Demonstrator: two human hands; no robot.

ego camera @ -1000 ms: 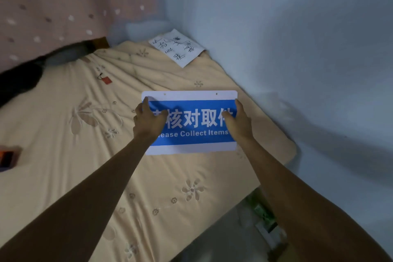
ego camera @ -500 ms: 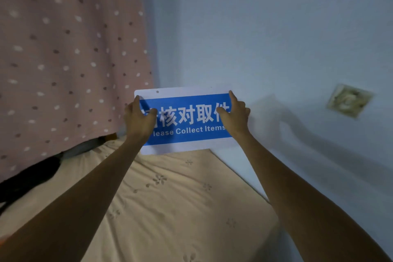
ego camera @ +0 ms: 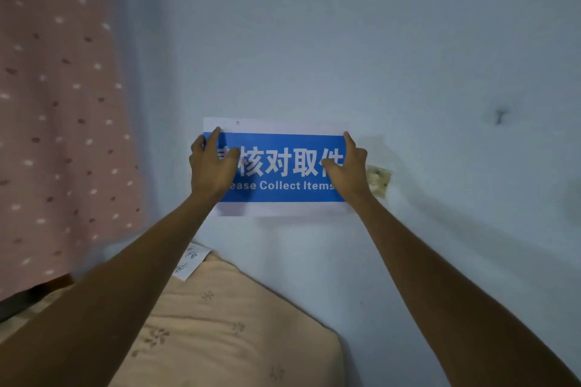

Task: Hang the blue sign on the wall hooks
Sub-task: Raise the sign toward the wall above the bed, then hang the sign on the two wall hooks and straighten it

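Note:
The blue sign (ego camera: pixel 283 166), white-bordered with white lettering, is held upright in front of the pale wall (ego camera: pixel 314 41). My left hand (ego camera: pixel 212 166) grips its left edge and my right hand (ego camera: pixel 349 168) grips its right edge. A small hole shows in the sign's top white margin near the left. A dark hook-like mark (ego camera: pixel 499 116) sits on the wall far to the right, above the sign's level. A patterned square patch (ego camera: pixel 379 181) on the wall peeks out just behind my right hand.
A pink dotted curtain (ego camera: pixel 56 104) hangs at the left. Below lies a bed with a peach flowered quilt (ego camera: pixel 220 330), and a sheet of written paper (ego camera: pixel 188 261) rests at its far corner by the wall.
Both hands have lifted the sign from over the bed up in front of the wall and a little to the right. My view has risen with it.

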